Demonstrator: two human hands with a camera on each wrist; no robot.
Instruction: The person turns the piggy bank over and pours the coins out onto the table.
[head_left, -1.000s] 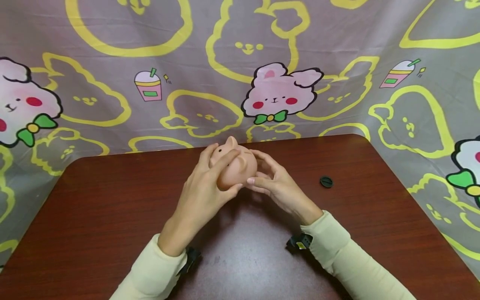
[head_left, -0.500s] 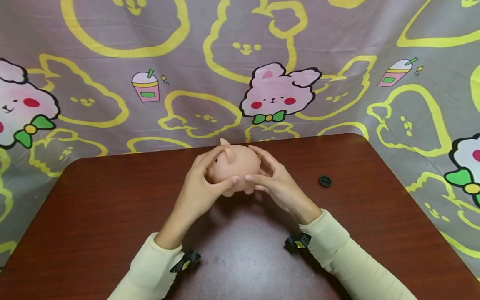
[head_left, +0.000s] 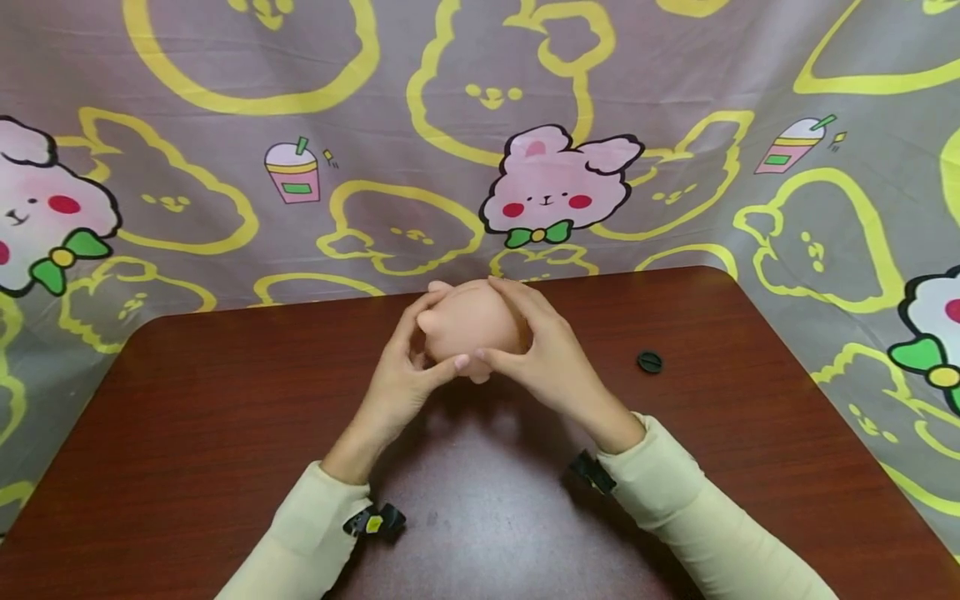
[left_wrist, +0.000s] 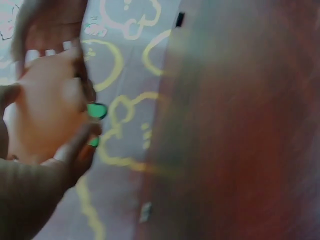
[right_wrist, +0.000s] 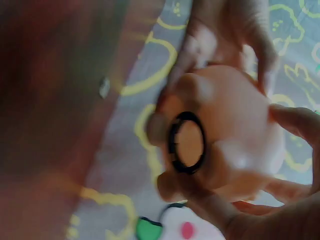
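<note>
Both hands hold a pink piggy bank [head_left: 476, 321] over the back middle of the table. My left hand [head_left: 397, 362] grips one end, thumb along the near side. Opposite it, my right hand [head_left: 558, 358] curls around the other end, the two thumb tips nearly meeting. In the right wrist view the underside of the piggy bank [right_wrist: 235, 115] shows stubby feet and a round opening with a black rim [right_wrist: 172, 145]. The left wrist view is blurred, with the piggy bank [left_wrist: 45, 110] between the hands. Its face is hidden in the head view.
A small round black plug [head_left: 650, 362] lies on the dark wooden table [head_left: 225, 433], to the right of the hands. Behind the table hangs a grey cloth [head_left: 420, 150] with cartoon prints. Black wrist cameras sit under both cuffs.
The piggy bank has been turned between the hands, so its face, visible a second ago, now points away. The right hand has shifted further over its back. The plug has stayed in place.
</note>
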